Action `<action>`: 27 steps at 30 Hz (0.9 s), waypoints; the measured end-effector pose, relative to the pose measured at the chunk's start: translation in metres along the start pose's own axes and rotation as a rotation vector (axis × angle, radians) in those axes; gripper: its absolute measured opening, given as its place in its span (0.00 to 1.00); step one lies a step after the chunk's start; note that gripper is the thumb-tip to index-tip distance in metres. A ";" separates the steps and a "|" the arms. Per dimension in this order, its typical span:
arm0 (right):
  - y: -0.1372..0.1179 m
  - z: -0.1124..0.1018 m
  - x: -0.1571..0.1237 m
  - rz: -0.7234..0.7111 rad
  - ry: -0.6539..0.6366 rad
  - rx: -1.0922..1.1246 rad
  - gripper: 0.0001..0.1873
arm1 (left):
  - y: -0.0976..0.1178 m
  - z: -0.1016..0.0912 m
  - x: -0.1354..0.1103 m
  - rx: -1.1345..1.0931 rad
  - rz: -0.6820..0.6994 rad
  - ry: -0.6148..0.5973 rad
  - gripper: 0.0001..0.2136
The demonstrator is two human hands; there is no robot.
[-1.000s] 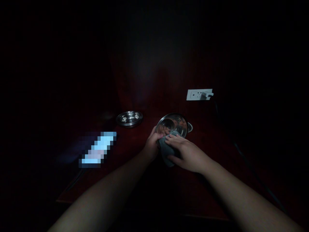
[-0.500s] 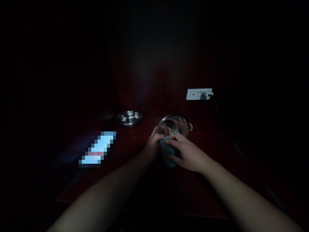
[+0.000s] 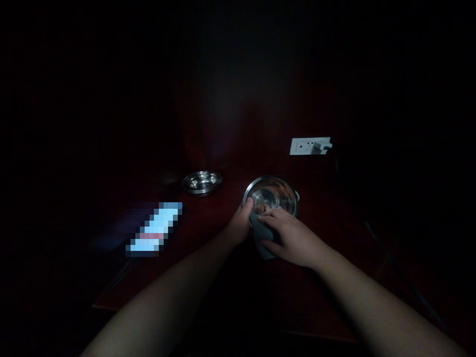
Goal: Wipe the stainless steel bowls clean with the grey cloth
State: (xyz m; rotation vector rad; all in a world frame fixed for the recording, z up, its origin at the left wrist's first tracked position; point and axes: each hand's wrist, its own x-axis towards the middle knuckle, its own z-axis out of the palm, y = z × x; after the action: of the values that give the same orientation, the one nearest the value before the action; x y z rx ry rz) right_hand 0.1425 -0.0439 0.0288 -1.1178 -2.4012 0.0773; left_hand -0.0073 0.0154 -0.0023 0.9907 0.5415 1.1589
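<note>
A shiny metal bowl (image 3: 286, 196) is tilted toward me above the dark red table, with a small light handle or tab at its right rim. My left hand (image 3: 241, 223) grips its left rim, thumb on the inner edge. My right hand (image 3: 292, 235) is closed on a grey-green cloth (image 3: 265, 240), which is draped over the near rim and hangs down outside. The fingertips of the right hand reach into the bowl, where part of the cloth is hidden.
To the left lies a lit phone (image 3: 154, 230), its screen blurred out. Behind it stands a shallow metal dish (image 3: 203, 183). A white wall socket (image 3: 310, 146) with a plug is at the back right. A dark cable (image 3: 401, 277) runs along the right side of the table (image 3: 208, 223).
The bowl has turned so that more of its inside bottom shows. My left thumb has shifted up along the rim. The whole view has moved slightly.
</note>
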 end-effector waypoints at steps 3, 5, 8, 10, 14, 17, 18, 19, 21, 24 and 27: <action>-0.001 0.000 0.000 -0.004 0.010 0.006 0.26 | 0.002 0.000 -0.001 0.049 0.055 -0.012 0.21; -0.001 0.000 0.000 -0.001 0.016 0.005 0.26 | 0.003 0.000 -0.004 0.091 0.118 0.012 0.18; -0.001 0.000 0.001 -0.011 0.015 0.027 0.27 | 0.006 0.001 -0.008 0.110 0.149 0.021 0.15; -0.001 0.001 0.002 -0.029 0.018 0.061 0.28 | 0.008 0.002 -0.011 0.077 0.135 0.006 0.14; 0.001 0.002 0.001 -0.065 0.043 0.142 0.30 | 0.009 0.004 -0.013 0.016 0.146 -0.005 0.14; 0.002 0.004 0.000 -0.078 0.048 0.193 0.32 | 0.009 0.005 -0.013 0.005 0.119 0.008 0.17; 0.002 0.004 0.000 -0.077 0.047 0.202 0.32 | 0.009 0.006 -0.013 0.003 0.102 0.012 0.18; 0.002 0.004 0.000 -0.075 0.045 0.207 0.33 | 0.008 0.006 -0.013 -0.002 0.087 0.017 0.18; 0.002 0.004 -0.001 -0.071 0.036 0.213 0.34 | 0.008 0.006 -0.013 -0.020 0.078 0.029 0.19; 0.002 0.004 -0.001 -0.078 0.024 0.226 0.36 | 0.007 0.007 -0.014 -0.046 0.070 0.040 0.21; 0.002 0.004 -0.001 -0.081 0.027 0.247 0.37 | 0.008 0.009 -0.015 -0.070 0.059 0.034 0.22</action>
State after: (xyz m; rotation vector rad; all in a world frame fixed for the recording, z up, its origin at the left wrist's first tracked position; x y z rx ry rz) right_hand 0.1428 -0.0424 0.0245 -0.9022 -2.3332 0.3201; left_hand -0.0093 -0.0015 0.0075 0.9336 0.4984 1.2413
